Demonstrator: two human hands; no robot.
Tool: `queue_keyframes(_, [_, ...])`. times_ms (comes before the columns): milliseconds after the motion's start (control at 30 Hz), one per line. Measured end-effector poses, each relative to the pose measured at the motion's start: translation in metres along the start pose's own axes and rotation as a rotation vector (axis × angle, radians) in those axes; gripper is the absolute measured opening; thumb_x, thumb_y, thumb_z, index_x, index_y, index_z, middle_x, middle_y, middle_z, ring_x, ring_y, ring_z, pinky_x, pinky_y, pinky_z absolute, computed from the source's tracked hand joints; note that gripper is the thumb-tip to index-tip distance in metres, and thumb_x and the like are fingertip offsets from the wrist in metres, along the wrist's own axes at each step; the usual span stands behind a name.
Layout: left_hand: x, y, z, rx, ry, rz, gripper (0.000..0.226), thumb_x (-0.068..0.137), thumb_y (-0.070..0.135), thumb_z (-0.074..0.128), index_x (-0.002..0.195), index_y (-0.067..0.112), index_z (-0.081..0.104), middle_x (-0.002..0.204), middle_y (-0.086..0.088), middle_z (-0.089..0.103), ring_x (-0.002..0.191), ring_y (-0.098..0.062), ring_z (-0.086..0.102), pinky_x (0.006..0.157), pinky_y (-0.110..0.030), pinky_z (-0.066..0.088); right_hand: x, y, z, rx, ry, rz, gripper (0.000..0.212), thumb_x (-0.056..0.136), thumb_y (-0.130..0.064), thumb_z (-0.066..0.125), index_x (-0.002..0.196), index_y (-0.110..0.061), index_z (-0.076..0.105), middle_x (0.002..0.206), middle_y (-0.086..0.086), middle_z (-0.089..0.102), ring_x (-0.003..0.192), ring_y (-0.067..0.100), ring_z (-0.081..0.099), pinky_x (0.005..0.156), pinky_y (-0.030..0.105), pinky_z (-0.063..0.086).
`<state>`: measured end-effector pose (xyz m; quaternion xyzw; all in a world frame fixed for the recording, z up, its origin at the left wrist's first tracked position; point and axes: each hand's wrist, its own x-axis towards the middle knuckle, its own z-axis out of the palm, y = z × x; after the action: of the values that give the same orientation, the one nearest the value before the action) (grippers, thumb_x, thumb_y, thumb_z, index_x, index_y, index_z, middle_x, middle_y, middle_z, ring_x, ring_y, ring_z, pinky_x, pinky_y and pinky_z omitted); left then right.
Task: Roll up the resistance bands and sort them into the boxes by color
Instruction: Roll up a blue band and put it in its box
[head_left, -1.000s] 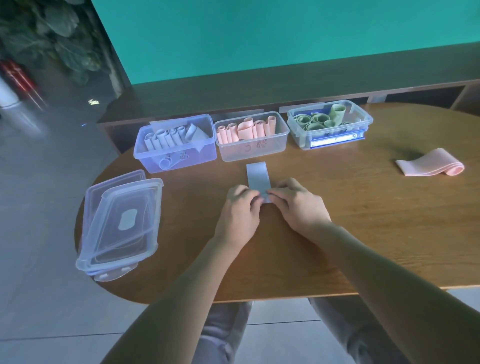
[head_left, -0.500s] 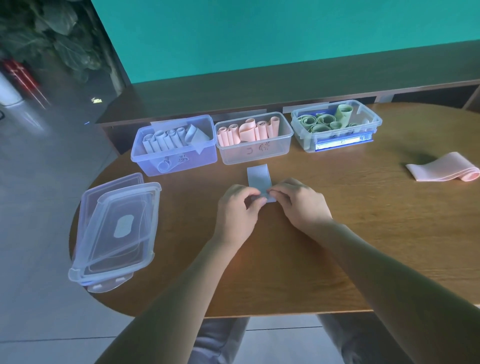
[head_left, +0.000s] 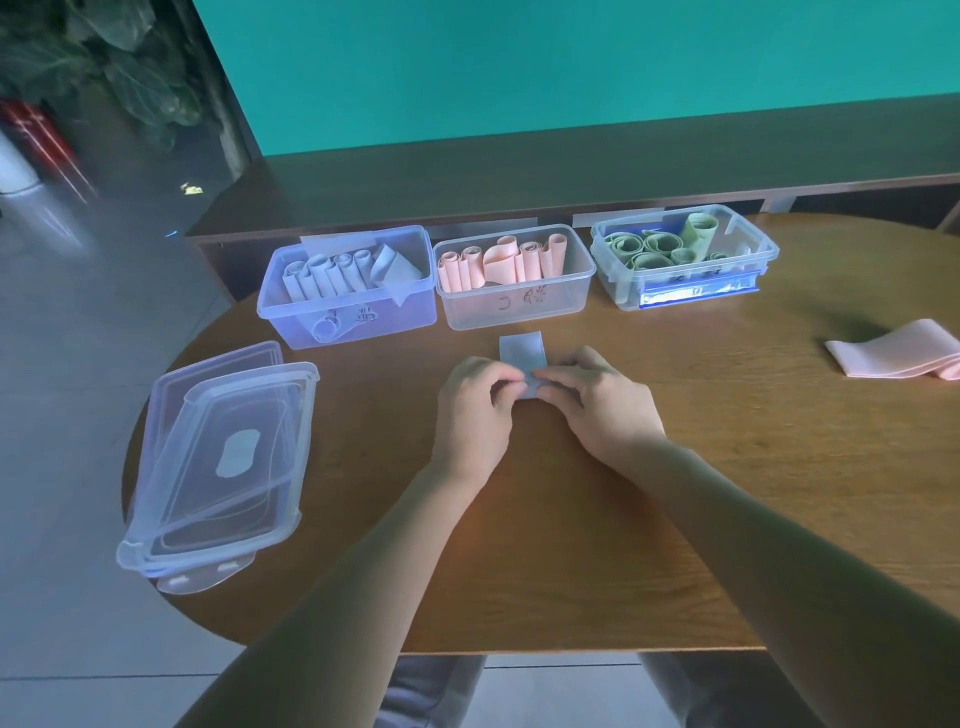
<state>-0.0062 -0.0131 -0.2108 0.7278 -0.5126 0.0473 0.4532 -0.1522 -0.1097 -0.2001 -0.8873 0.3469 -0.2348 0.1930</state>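
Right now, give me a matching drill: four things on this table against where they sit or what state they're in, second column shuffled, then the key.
Things
1. blue band
2. pink band
3. green rolls
4. lids

Place or state
A. stacked at the table's left edge
B. lying flat, unrolled, far right
C. inside the right box
D. gripped at its near end by left hand and right hand

Pairs: 1-D, 2-B, 3-C, 4-A
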Motion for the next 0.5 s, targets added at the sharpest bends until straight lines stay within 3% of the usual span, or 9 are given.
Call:
queue_keyframes(67, [0.001, -0.001, 0.001, 0.025, 0.004, 0.026, 0.008, 0.085, 0.01, 0.079, 0.092, 0.011, 0.077, 0.091, 0.002, 0.072, 0.085, -0.016, 0.065, 0.079, -0.029, 0.054, 0.002, 0.003, 0.005, -0.059, 0.043, -0.04, 0.028, 0.101, -0.043, 0.056, 0.123, -0.033, 0.07, 0.118, -0.01, 0.059, 0.1, 0.018, 0.062, 0.073, 0.03, 0.045])
queue_keyframes(167, [0.004, -0.002, 0.005, 0.054, -0.013, 0.014, 0.013, 0.083, 0.014, 0.082, 0.095, 0.011, 0.077, 0.093, 0.0, 0.073, 0.087, -0.02, 0.065, 0.081, -0.021, 0.047, 0.007, 0.005, 0.012, -0.128, 0.077, -0.079, 0.029, 0.102, -0.036, 0.055, 0.124, -0.025, 0.07, 0.115, -0.002, 0.062, 0.103, 0.028, 0.059, 0.083, 0.039, 0.048])
queue_keyframes(300, [0.013, -0.006, 0.009, 0.058, -0.024, -0.003, 0.009, 0.087, 0.013, 0.078, 0.095, 0.009, 0.078, 0.092, -0.005, 0.072, 0.087, -0.025, 0.064, 0.08, -0.015, 0.038, 0.011, 0.008, 0.012, -0.108, 0.13, -0.137, 0.026, 0.1, -0.032, 0.06, 0.122, -0.022, 0.07, 0.116, -0.001, 0.065, 0.099, 0.029, 0.056, 0.086, 0.042, 0.047])
queue_keyframes(500, [0.019, -0.009, 0.011, 0.005, -0.024, -0.051, 0.012, 0.087, 0.015, 0.078, 0.099, 0.012, 0.079, 0.097, -0.002, 0.07, 0.088, -0.015, 0.063, 0.082, -0.02, 0.047, 0.021, 0.012, 0.013, -0.051, 0.115, -0.107, 0.019, 0.097, -0.033, 0.065, 0.111, -0.023, 0.071, 0.11, -0.005, 0.07, 0.095, 0.027, 0.058, 0.084, 0.04, 0.045])
